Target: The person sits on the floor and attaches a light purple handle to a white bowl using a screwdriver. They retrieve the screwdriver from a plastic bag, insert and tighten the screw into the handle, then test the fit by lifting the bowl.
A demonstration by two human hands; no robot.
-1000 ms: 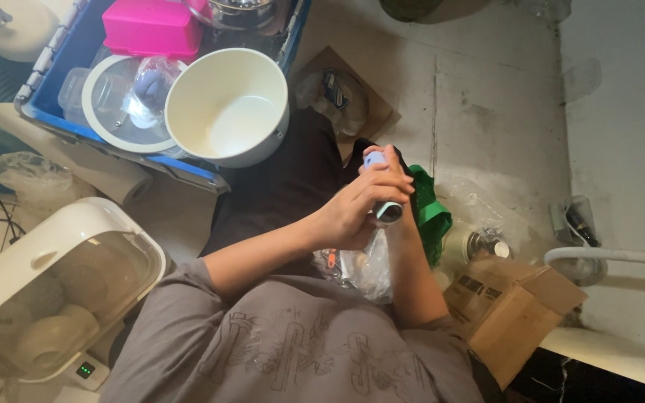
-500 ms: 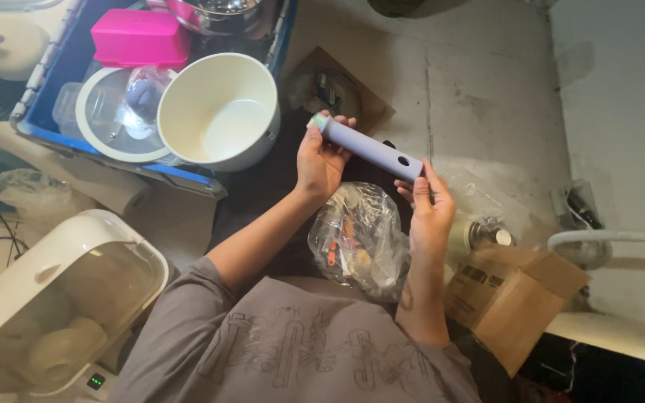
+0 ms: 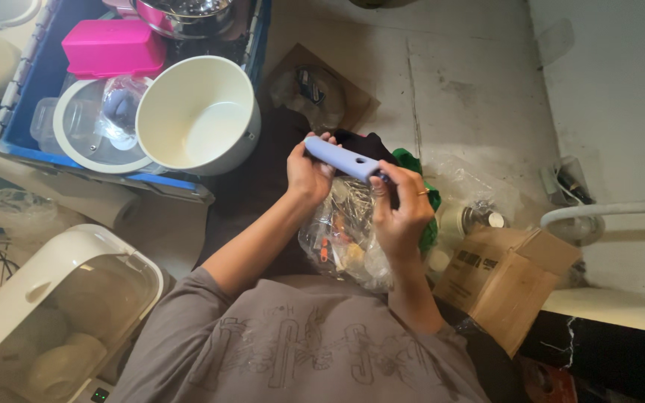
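- Your left hand (image 3: 307, 175) is wrapped around one end of a lilac handle (image 3: 343, 158), fingers curled tight on it.
- Your right hand (image 3: 403, 213) pinches the other end, fingertips clamped on it near the small hole.
- The handle sits level between both hands, above a clear plastic bag (image 3: 345, 239) of small parts in your lap; contents too jumbled to tell.
- A cream pot (image 3: 197, 116) stands in the blue crate (image 3: 16, 138) just left; a cardboard box (image 3: 505, 280) lies right.
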